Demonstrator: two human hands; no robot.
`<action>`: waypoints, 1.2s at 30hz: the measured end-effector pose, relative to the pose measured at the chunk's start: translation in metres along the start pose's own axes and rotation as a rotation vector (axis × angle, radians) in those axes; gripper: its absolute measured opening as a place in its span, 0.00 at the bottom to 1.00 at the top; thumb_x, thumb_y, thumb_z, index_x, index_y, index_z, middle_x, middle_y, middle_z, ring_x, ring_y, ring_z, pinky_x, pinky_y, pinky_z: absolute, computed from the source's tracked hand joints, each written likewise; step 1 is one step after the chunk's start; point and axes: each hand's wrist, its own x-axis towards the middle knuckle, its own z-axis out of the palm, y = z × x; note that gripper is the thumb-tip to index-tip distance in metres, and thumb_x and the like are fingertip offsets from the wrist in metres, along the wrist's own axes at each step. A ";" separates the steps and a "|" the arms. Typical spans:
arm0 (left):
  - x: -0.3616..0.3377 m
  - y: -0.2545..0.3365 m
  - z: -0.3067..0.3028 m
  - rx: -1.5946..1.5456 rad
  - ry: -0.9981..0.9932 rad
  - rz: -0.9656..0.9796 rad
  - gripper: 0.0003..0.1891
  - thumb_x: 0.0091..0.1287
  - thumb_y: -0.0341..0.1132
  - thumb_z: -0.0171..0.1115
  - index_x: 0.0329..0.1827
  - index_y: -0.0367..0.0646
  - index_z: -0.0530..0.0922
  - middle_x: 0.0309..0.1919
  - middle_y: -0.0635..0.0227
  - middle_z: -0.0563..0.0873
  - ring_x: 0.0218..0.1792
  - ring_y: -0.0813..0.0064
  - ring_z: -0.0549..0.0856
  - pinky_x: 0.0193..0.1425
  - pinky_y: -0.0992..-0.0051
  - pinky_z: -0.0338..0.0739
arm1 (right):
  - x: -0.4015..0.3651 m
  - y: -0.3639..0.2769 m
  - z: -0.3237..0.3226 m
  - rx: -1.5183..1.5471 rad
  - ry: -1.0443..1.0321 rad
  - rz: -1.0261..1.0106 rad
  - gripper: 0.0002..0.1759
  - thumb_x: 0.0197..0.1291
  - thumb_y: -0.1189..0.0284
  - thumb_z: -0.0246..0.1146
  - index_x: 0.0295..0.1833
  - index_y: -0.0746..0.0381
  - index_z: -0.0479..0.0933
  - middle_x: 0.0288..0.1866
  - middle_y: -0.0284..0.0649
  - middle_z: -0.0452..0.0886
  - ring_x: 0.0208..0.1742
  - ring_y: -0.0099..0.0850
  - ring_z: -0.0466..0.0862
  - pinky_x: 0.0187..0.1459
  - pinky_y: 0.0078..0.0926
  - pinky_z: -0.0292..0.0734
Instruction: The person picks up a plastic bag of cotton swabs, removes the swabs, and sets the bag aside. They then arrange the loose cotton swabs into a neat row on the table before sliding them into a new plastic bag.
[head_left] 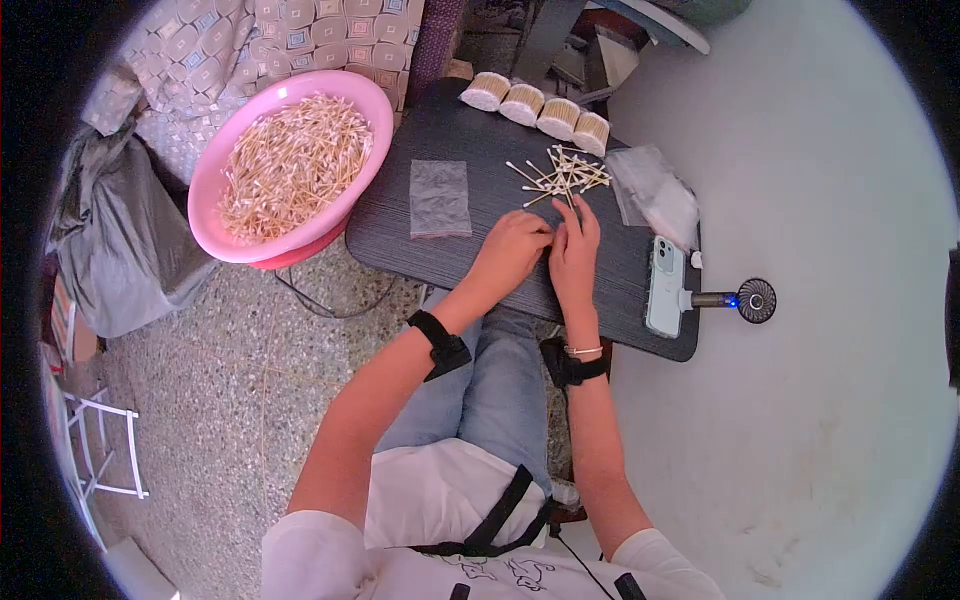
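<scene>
A loose pile of cotton swabs (pixel 565 173) with pale sticks and white tips lies on the dark table (pixel 400 215). My right hand (pixel 573 255) is at the near edge of this pile, two fingers stretched toward it with the fingertips right at the closest swabs. Beside it, my left hand (pixel 510 250) has its fingers curled together, their tips close to the right thumb. What those curled fingers hold, if anything, I cannot tell. Left of my hands a small clear zip bag (pixel 440 198) lies flat.
Several round bundles of swabs (pixel 557 118) line the table's far edge. More clear bags (pixel 655 190), a phone (pixel 665 287) and a small fan (pixel 755 300) are on the right, by the wall. At left, a pink basin (pixel 203 215) holds many loose swabs.
</scene>
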 end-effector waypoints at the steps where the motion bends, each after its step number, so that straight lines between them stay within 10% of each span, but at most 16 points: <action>1: 0.000 0.001 0.000 0.087 0.043 0.010 0.10 0.53 0.24 0.61 0.39 0.37 0.83 0.43 0.60 0.83 0.49 0.58 0.80 0.57 0.60 0.73 | 0.002 0.002 0.003 -0.009 -0.007 0.000 0.15 0.66 0.77 0.52 0.57 0.61 0.75 0.64 0.52 0.69 0.64 0.51 0.68 0.64 0.46 0.63; 13: 0.001 0.004 -0.002 0.158 0.203 -0.155 0.07 0.51 0.24 0.64 0.34 0.38 0.83 0.38 0.62 0.78 0.46 0.59 0.76 0.52 0.62 0.70 | 0.018 0.010 0.026 -0.289 -0.131 -0.026 0.18 0.72 0.62 0.48 0.59 0.52 0.77 0.67 0.45 0.69 0.69 0.50 0.64 0.69 0.54 0.53; 20: 0.001 0.006 -0.003 0.131 0.231 -0.178 0.09 0.52 0.23 0.62 0.37 0.39 0.80 0.42 0.61 0.77 0.50 0.57 0.75 0.56 0.61 0.69 | 0.018 0.016 0.005 -0.129 -0.132 0.354 0.18 0.56 0.65 0.65 0.52 0.58 0.77 0.58 0.43 0.74 0.64 0.47 0.69 0.65 0.51 0.59; 26: 0.006 0.009 -0.002 0.197 0.251 -0.178 0.18 0.53 0.23 0.59 0.48 0.39 0.74 0.49 0.54 0.74 0.54 0.52 0.72 0.61 0.57 0.66 | 0.021 0.009 0.025 -0.348 -0.063 -0.179 0.20 0.64 0.65 0.58 0.61 0.53 0.74 0.65 0.39 0.71 0.69 0.47 0.64 0.69 0.55 0.53; 36: 0.004 0.008 -0.002 0.259 0.231 -0.152 0.20 0.55 0.25 0.56 0.54 0.36 0.71 0.53 0.50 0.73 0.59 0.48 0.70 0.67 0.53 0.61 | 0.019 0.015 0.015 -0.109 -0.229 0.038 0.18 0.63 0.67 0.59 0.58 0.56 0.76 0.61 0.41 0.73 0.68 0.45 0.66 0.70 0.51 0.53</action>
